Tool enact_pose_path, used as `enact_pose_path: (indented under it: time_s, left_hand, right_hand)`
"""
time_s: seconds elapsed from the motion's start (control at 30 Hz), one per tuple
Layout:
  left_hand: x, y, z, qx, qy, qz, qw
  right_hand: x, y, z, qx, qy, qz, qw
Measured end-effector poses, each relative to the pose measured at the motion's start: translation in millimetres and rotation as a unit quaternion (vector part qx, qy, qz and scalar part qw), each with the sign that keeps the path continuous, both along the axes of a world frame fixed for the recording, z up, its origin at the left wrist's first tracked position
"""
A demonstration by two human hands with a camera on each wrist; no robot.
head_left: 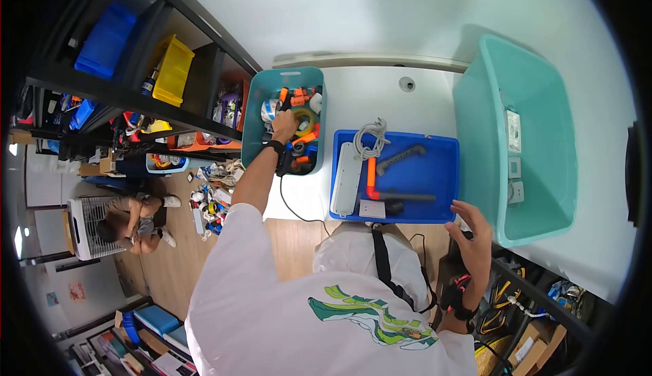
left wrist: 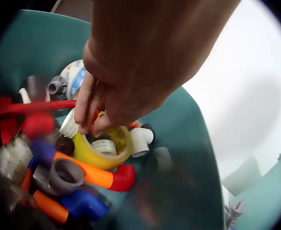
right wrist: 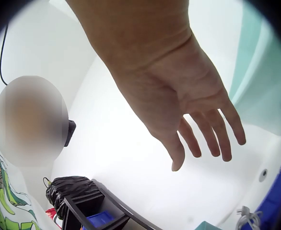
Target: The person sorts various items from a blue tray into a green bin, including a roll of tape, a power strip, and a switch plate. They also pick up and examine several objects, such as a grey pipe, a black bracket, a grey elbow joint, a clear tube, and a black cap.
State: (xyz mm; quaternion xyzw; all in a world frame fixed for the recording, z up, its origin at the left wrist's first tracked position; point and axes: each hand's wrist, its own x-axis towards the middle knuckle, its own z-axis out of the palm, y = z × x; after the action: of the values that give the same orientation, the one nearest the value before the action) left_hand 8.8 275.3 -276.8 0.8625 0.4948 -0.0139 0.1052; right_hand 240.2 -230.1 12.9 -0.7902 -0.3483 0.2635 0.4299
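My left hand reaches down into a teal bin of mixed pipe fittings and tape. In the left wrist view its bent fingers are right at the rim of a yellow tape roll, beside a red bar. I cannot tell whether they pinch anything. An orange pipe with a red elbow lies just below the roll. My right hand, fingers spread and holding nothing, hovers by the near right corner of a blue tray. A white power strip and a grey pipe lie in the tray.
A large mint-green tub holding white socket boxes stands right of the tray. Shelves with a yellow bin rise on the left. A person sits on the floor behind, near a pile of parts.
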Motion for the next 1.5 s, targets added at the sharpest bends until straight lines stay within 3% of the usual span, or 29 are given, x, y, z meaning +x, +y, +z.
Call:
enact_pose_path:
  time_s: [0.1,0.17,0.2,0.23,0.3,0.4,0.47,0.5,0.57,0.63,0.7,0.83,0.93,1.0,1.03,1.1,1.23,1.3,1.33,1.5]
  left_hand:
    - [6,-2,18,-0.020,0.055,-0.012,0.998]
    - [8,0,39,-0.202,0.087,0.001,0.976]
    - [-1,9,30,-0.249,0.077,-0.021,0.965]
    - [-9,12,12,-0.249,0.077,-0.020,0.965]
    - [-19,16,-15,-0.078,0.074,-0.011,0.994]
    - [-15,-3,22,-0.080,0.075,0.038,0.993]
    - [-21,11,17,-0.104,0.047,0.006,0.993]
    - [-21,12,28,-0.109,0.042,-0.031,0.993]
    - [-16,4,58,-0.132,0.028,-0.024,0.991]
    - [-10,-19,110,-0.166,-0.001,-0.012,0.986]
    - [-15,-36,137,-0.153,-0.041,-0.044,0.986]
    - [-25,-93,200,-0.110,-0.125,-0.078,0.983]
    - [-32,-140,241,-0.147,-0.170,-0.038,0.974]
    - [-42,-168,254,-0.142,-0.224,0.007,0.964]
    - [-47,-180,258,-0.139,-0.223,0.007,0.965]
    - [-56,-200,267,-0.160,-0.266,0.046,0.949]
    - [-72,-232,273,-0.140,-0.268,0.082,0.950]
    - [-75,-242,270,-0.137,-0.270,0.085,0.949]
    - [-75,-246,269,-0.146,-0.275,0.081,0.947]
    - [-53,-257,263,-0.181,-0.288,0.044,0.939]
  right_hand:
    - [0,1,-2,-0.006,0.004,-0.001,1.000]
    - [1,4,-3,-0.037,0.035,0.014,0.999]
    - [2,6,-6,-0.036,0.036,0.017,0.999]
    - [3,8,-9,-0.042,0.026,0.027,0.998]
    - [5,13,-15,-0.045,0.014,0.035,0.998]
    - [9,16,-28,-0.048,-0.023,0.042,0.998]
    - [19,14,-46,-0.052,-0.061,0.073,0.994]
    - [25,11,-62,-0.064,-0.063,0.060,0.994]
    - [42,10,-102,-0.163,-0.178,0.097,0.966]
    - [47,23,-119,-0.258,-0.199,0.094,0.941]
    - [62,34,-157,-0.220,-0.202,0.123,0.946]
    - [79,81,-204,-0.245,-0.189,0.183,0.933]
    - [78,113,-251,-0.226,-0.276,0.242,0.902]
    - [76,127,-281,-0.156,-0.328,0.304,0.881]
    - [74,130,-292,-0.153,-0.327,0.303,0.882]
    - [71,138,-313,-0.191,-0.415,0.207,0.865]
    - [72,138,-320,-0.178,-0.416,0.155,0.878]
    - [74,127,-318,-0.276,-0.422,0.181,0.844]
    - [74,123,-320,-0.274,-0.423,0.182,0.844]
    - [82,101,-296,-0.260,-0.307,0.178,0.898]
